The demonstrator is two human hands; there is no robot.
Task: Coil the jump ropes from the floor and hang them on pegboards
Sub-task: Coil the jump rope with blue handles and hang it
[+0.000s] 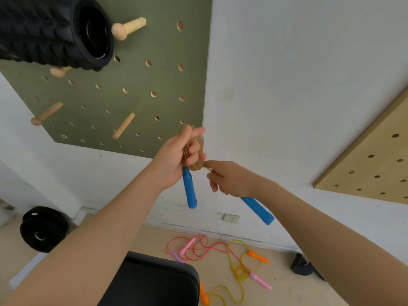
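Two hands are raised in front of the white wall, working on one jump rope. My left hand has its fingers curled round a tight tan rope coil, and one blue handle hangs down from below that fist. My right hand pinches the rope end just beside the coil, and the second blue handle projects down and to the right from under its palm. The hands are nearly touching.

Green pegboard is mounted on the wall at upper left, carrying several wooden pegs; a black foam roller rests on the top pegs. Plain wooden pegboard hangs at the right edge.

On the floor below, against the wall, lie the remaining ropes in a loose tangle: a red rope with pink handles and a yellow rope with orange handles. A black padded seat sits at the bottom centre, and a black round object lies on the floor at left. A wall socket sits low on the wall.
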